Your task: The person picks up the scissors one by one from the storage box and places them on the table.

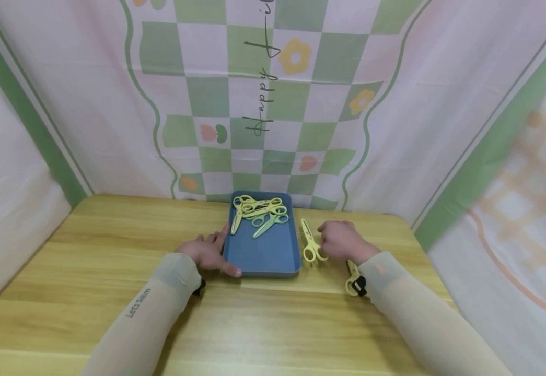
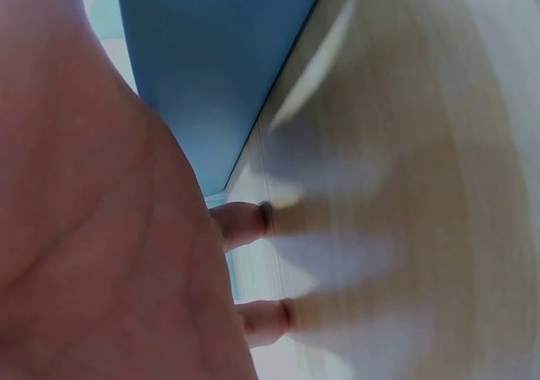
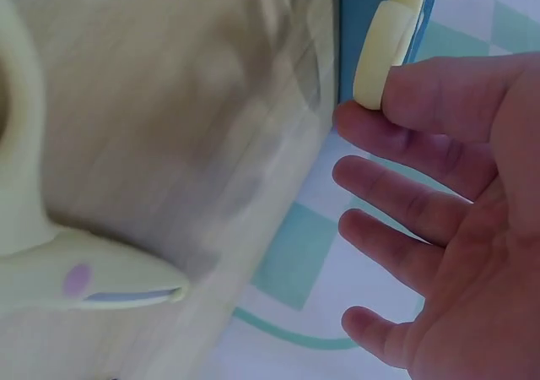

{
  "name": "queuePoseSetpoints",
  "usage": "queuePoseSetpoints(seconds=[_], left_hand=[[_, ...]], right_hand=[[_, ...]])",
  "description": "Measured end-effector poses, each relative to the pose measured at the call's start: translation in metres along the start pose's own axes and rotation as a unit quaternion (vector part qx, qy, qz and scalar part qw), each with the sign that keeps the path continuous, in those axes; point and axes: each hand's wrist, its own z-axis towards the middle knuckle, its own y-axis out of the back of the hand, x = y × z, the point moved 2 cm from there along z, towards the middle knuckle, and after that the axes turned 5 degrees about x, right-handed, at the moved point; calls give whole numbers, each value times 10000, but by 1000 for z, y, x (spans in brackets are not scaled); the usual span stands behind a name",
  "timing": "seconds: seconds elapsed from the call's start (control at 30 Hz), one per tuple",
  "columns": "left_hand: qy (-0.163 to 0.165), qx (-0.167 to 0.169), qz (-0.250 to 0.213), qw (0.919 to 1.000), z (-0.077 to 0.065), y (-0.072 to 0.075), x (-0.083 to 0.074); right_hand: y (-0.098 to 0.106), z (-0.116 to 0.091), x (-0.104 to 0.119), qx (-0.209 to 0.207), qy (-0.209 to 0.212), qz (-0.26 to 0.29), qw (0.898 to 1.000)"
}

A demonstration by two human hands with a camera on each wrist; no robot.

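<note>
My right hand (image 1: 343,241) pinches a handle loop of yellow scissors (image 1: 308,237) between thumb and forefinger, just right of the blue tray (image 1: 260,256). In the right wrist view, that handle (image 3: 380,55) shows edge-on at the fingertips, with the other fingers spread apart. Their blades point toward the back. My left hand (image 1: 207,254) lies against the tray's left side, its thumb extended along the front left corner. In the left wrist view, two fingertips (image 2: 243,225) stand by the table surface beside the tray wall (image 2: 211,67).
Several yellow and green scissors (image 1: 260,209) lie piled in the tray's far half. Another yellow pair (image 1: 351,284) is on the wooden table (image 1: 273,329) under my right wrist, partly hidden by it. A patterned cloth (image 1: 249,99) hangs behind the table's back edge.
</note>
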Motion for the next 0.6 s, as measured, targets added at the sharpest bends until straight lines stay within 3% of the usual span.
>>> queuePoseSetpoints(seconds=[0.17, 0.6], left_hand=[[22, 27, -30, 10000, -6, 1, -3], [-43, -34, 10, 10000, 5, -2, 3]], right_hand=[[-5, -4, -5, 146, -189, 11, 9997], [-26, -17, -14, 209, -430, -92, 9988]])
